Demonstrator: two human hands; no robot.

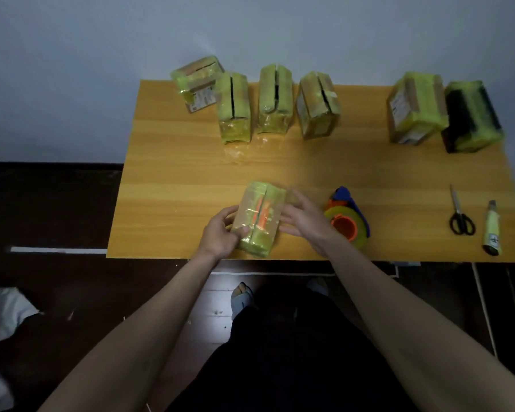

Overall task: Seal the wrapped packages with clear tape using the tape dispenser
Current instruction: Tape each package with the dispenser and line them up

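Two bare hands steady a small package at the near edge of a wooden table, tape dispenser just to the right.

The left hand (pixel 220 233) grips the yellow-green film-wrapped package (pixel 257 218) on its left side, fingers curled round it; the right hand (pixel 305 217) rests against its right side, fingers loosely spread. Something orange shows through the clear wrap; what it is cannot be told. The blue-and-orange tape dispenser (pixel 347 217) lies untouched, so the package looks unsealed. It sits close to the orange-brown wooden table (pixel 176 179) edge and could slip off if released. Six similar wrapped packages (pixel 275 99) stand along the far side.
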